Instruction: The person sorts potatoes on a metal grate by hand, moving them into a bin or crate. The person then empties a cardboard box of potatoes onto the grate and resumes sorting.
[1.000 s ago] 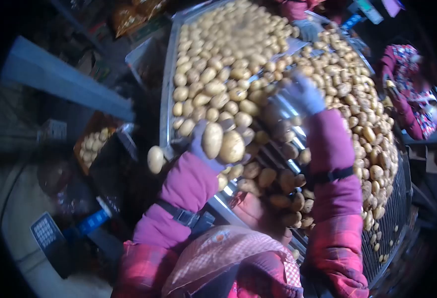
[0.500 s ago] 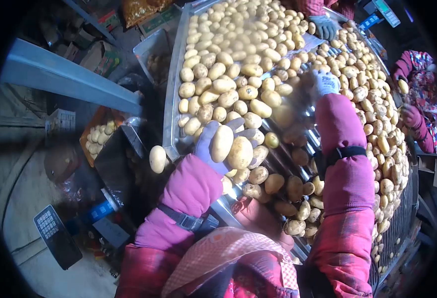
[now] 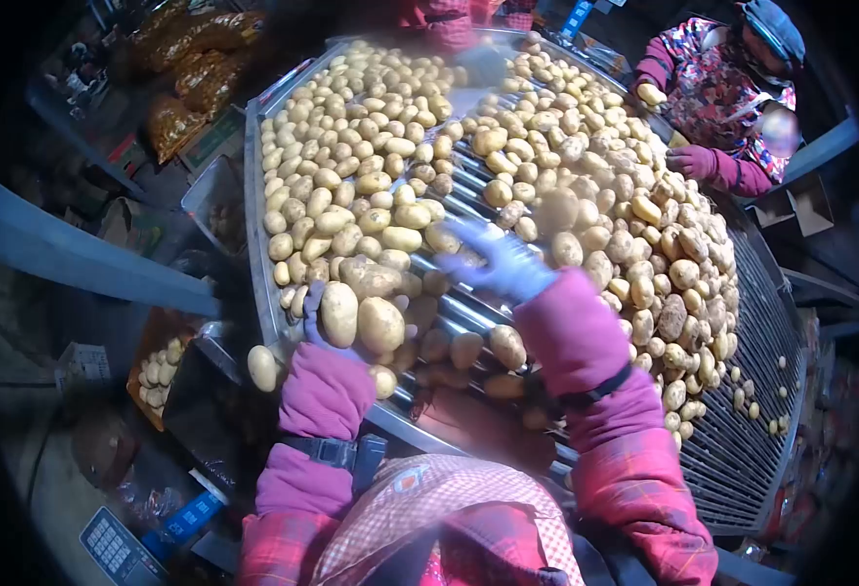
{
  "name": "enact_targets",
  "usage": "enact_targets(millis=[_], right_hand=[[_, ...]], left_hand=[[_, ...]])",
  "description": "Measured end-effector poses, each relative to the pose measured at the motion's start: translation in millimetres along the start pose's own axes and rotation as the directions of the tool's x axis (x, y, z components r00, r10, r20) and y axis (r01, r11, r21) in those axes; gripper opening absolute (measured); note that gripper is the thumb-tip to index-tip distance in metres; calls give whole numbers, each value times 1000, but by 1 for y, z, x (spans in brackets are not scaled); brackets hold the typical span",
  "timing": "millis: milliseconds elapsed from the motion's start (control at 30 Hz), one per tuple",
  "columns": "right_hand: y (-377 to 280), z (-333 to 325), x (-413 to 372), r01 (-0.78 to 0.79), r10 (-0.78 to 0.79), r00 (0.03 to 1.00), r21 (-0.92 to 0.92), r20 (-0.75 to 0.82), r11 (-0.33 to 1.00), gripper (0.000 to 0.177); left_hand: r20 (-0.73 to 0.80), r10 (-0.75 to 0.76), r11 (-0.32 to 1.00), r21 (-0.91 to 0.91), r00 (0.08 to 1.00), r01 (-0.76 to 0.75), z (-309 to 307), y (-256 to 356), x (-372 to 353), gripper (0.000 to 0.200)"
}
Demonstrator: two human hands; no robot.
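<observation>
While the left hand point(image 3: 312, 320) cups two potatoes point(image 3: 339, 313), long axes upright, at centre left, the right hand point(image 3: 502, 262), fingers spread and empty, lies nearer the heap point(image 3: 644, 225), toward upper right.

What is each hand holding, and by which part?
Left hand cups two potatoes from underneath, in its palm. Right hand is open and spread, holding nothing.
</observation>
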State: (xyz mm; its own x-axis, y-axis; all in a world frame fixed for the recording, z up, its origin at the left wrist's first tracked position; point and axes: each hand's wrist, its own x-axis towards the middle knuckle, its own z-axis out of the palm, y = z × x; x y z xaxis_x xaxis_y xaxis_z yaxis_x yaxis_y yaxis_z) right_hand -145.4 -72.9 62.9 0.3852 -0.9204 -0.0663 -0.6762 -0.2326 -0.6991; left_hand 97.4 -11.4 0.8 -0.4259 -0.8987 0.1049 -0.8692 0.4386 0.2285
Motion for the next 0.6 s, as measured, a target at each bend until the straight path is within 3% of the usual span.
enact_targets(millis=[33, 67, 100, 133, 167, 200, 233, 267, 300, 333, 367, 400, 433, 467, 500, 533, 567, 600], right_hand=[[18, -27, -6, -76, 52, 987, -160, -150, 984, 47], [33, -54, -9, -256, 122, 947, -464, -299, 848, 36], [52, -75, -17, -403, 222, 899, -519, -377, 753, 44], [78, -95, -24, -538, 305, 834, -554, -460, 636, 52], [130, -102, -27, -581, 343, 812, -604, -472, 545, 66], [108, -102, -22, -626, 482, 774, -611, -411, 485, 72], [133, -92, -18, -580, 484, 805, -623, -343, 524, 74], [130, -87, -6, -588, 470, 796, -673, -381, 449, 75], [126, -78, 6, -587, 451, 791, -718, -413, 374, 75], [121, -78, 17, -592, 476, 783, -716, -401, 370, 77], [121, -73, 25, -514, 409, 841, -759, -354, 400, 70], [118, -61, 31, -439, 370, 879, -815, -302, 377, 68], [115, -52, 40, -358, 322, 914, -867, -248, 346, 65], [128, -41, 52, -359, 319, 914, -868, -252, 342, 61], [106, -39, 51, -364, 267, 926, -819, -267, 444, 56], [108, -39, 56, -334, 266, 941, -701, -208, 630, 60], [116, -40, 60, -299, 258, 954, -549, -153, 780, 64], [132, -26, 59, -66, 84, 989, 148, -122, 987, 70]], left_hand=[[25, -14, 798, -602, 1000, 26, -8, 5, 5, 63], [58, -16, 274, -960, 998, 60, -20, 9, 8, 61], [81, -3, -358, -931, 997, 75, -33, 11, 10, 59], [-51, 100, -656, -754, 994, 28, -53, 9, 8, 57], [-48, 95, -656, -755, 994, 26, -53, 11, 8, 57], [48, 20, -759, -649, 999, 47, -52, 16, 7, 57], [154, -47, -846, -532, 987, 43, -52, 22, 6, 57], [188, -39, -896, -442, 981, 49, -63, 28, 4, 57], [-17, -35, -761, -647, 999, -37, -60, 34, 12, 57], [-1, -64, -662, -748, 998, -44, -46, 27, 12, 58], [18, -101, -550, -834, 995, -41, -35, 18, 9, 58], [155, -120, -733, -680, 981, 18, -43, 20, 12, 56], [166, -108, -864, -504, 980, -10, -34, 14, 11, 55], [106, -54, -895, -446, 993, -1, -26, 10, 6, 57], [38, 9, -922, -387, 999, 23, -30, 10, 6, 58], [314, -63, -962, -270, 947, 25, -26, 8, 7, 63], [304, -74, -962, -273, 950, 12, -28, 5, 7, 63], [326, -48, -950, -307, 944, 57, -32, 5, 7, 67]])
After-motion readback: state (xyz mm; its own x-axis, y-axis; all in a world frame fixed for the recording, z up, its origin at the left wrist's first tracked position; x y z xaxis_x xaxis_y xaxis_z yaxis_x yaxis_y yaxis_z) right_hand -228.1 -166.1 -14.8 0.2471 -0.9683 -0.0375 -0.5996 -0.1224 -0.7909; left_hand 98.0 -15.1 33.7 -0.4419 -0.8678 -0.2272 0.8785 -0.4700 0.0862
